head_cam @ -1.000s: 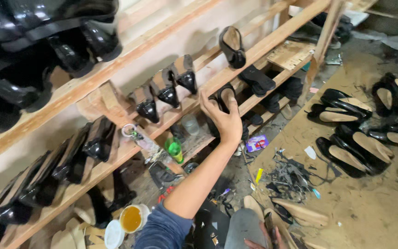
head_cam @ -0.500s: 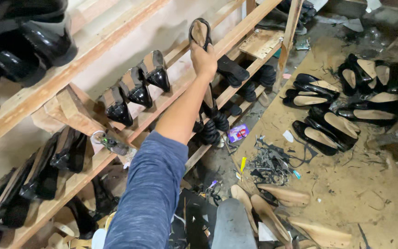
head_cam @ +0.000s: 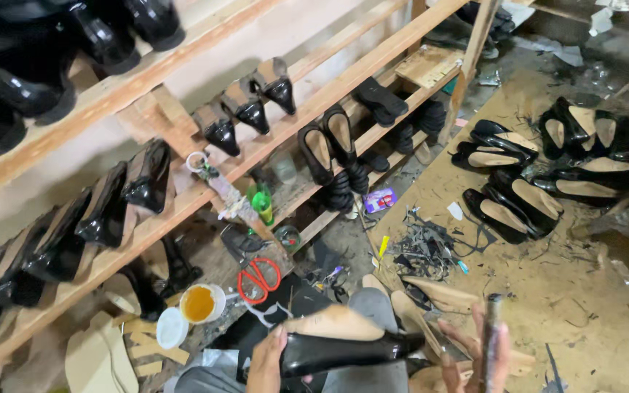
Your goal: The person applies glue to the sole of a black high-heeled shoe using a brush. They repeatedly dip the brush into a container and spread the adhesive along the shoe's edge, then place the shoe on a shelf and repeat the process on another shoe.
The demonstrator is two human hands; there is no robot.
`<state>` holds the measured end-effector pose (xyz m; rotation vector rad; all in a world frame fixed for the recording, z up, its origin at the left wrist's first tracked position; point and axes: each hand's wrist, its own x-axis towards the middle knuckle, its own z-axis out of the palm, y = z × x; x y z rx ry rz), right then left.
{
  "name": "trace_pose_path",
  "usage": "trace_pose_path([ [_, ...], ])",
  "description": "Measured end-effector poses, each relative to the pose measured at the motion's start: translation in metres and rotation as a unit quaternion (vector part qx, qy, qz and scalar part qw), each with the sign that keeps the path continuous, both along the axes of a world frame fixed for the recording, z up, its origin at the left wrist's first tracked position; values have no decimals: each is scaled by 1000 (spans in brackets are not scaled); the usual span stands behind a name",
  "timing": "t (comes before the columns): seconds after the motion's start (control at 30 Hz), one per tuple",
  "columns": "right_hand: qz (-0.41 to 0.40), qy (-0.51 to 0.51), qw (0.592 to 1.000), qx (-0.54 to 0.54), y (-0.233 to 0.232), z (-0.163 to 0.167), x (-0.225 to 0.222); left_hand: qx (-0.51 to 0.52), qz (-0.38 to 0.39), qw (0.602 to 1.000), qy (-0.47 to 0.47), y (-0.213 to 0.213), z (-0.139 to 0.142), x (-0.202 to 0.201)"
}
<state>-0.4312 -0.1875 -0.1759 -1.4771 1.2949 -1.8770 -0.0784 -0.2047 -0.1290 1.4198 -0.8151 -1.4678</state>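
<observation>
held item: glossy black flat shoe with tan insole (head_cam: 343, 348), bottom centre of view, lying on its side, toe pointing to 3 o'clock
left hand: left hand (head_cam: 267, 362) at the shoe's heel end, 9 o'clock of it, fingers wrapped around the heel, gripping
right hand: right hand (head_cam: 475, 356) at 3 o'clock of the shoe toe, just beside it, fingers closed around a thin dark upright tool (head_cam: 491, 335); tool blurred, kind can't tell
under the shoe: loose tan shoe insoles (head_cam: 438, 291) at 1 o'clock, on the floor
scissors: red-handled scissors (head_cam: 259, 280) at 11 o'clock of the shoe, near
glue: small white pot of yellow glue (head_cam: 199, 303) at 10 o'clock, white lid (head_cam: 172, 327) touching it on the lower left
scraps: pile of dark leather offcuts (head_cam: 427, 251) at 1 o'clock, further out
rack: slanted raw wooden shelf rack (head_cam: 183, 204) from 9 to 12 o'clock, rows of glossy black shoes on lasts (head_cam: 245, 109) on it
rack, mid: two black flats with tan insoles (head_cam: 329, 145) propped on the rail at 12 o'clock
bottle: green plastic bottle (head_cam: 262, 204) under the rail, 11 o'clock
floor: group of finished black flats (head_cam: 540, 167) on the dusty concrete floor (head_cam: 591, 291), 2 o'clock, well apart from both hands
</observation>
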Motion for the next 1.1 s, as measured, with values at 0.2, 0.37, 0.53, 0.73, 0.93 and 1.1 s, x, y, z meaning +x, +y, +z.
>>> trace_pose_path([
  [0.2,231,127,963,-59,19,34,88,-85,49,994,-52,104,-96,96],
  [0.37,354,119,922,-102,34,74,147,13,89,993,77,140,-30,137],
  [0.53,383,-67,915,-105,45,139,193,-153,204,915,312,146,89,116],
  [0.73,379,-85,919,-63,56,172,257,-405,101,751,511,115,104,60],
  [0.93,332,-158,903,225,-16,125,270,-244,280,838,399,195,77,84],
  [1.1,358,-138,893,234,-85,80,304,-264,308,846,347,240,53,73],
])
